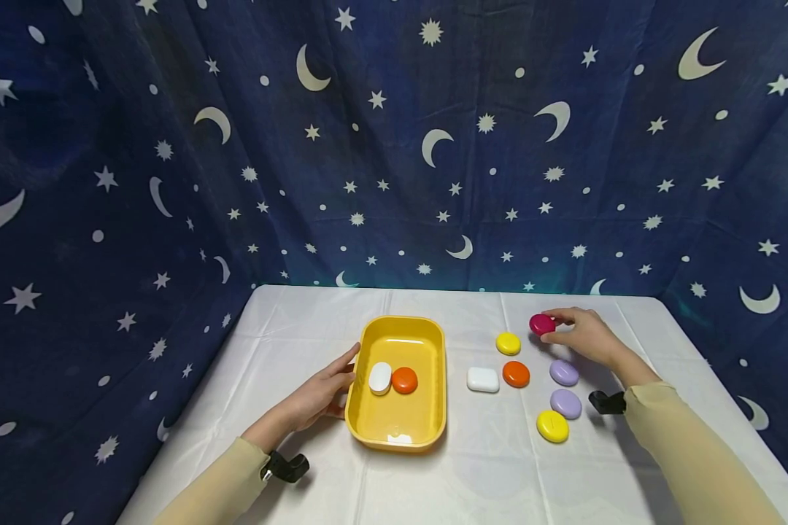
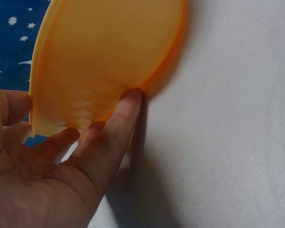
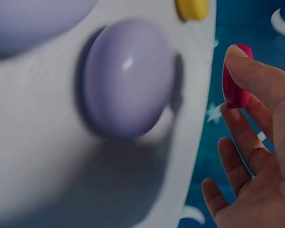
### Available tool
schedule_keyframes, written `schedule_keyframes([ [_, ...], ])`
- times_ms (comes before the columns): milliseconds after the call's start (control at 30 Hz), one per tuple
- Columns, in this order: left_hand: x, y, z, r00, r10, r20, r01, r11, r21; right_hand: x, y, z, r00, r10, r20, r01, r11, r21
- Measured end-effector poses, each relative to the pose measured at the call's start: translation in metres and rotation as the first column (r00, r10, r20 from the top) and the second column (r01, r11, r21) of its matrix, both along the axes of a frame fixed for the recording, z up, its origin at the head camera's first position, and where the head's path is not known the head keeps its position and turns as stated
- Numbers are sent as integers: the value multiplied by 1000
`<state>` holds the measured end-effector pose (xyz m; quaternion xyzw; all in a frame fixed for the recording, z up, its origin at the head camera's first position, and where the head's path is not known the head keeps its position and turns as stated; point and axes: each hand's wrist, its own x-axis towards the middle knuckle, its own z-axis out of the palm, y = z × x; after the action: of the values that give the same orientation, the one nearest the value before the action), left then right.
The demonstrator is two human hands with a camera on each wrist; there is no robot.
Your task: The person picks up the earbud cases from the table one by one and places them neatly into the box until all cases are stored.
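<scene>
My right hand [image 1: 587,335] pinches a magenta oval soap bar [image 1: 541,325] between thumb and fingers, lifted above the far right of the table; in the right wrist view the magenta bar [image 3: 236,78] stands on edge in the grip. With extended fingers, my left hand [image 1: 317,396] touches the outer left wall of a yellow rectangular tray [image 1: 400,430]. The left wrist view has those fingers [image 2: 128,104] against the tray's side [image 2: 109,47]. Inside the tray lie a white oval soap bar [image 1: 380,378] and an orange round one [image 1: 404,380], side by side.
Right of the tray lie a white rectangular bar [image 1: 483,379], an orange one [image 1: 516,374], yellow ones [image 1: 508,343] [image 1: 553,426] and lilac ones [image 1: 564,372] [image 1: 566,403]. A white cloth covers the table [image 1: 460,481]. Dark star-patterned curtains [image 1: 394,160] stand behind and beside it.
</scene>
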<state>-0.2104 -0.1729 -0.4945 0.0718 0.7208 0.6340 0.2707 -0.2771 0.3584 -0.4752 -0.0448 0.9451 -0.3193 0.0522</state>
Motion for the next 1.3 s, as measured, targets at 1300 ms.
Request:
schedule_keyframes([
  [1300,-2,-2,0,1000,3,13,-3,1000,-30,39,-182,55,919,382,-94,-377,924,67],
])
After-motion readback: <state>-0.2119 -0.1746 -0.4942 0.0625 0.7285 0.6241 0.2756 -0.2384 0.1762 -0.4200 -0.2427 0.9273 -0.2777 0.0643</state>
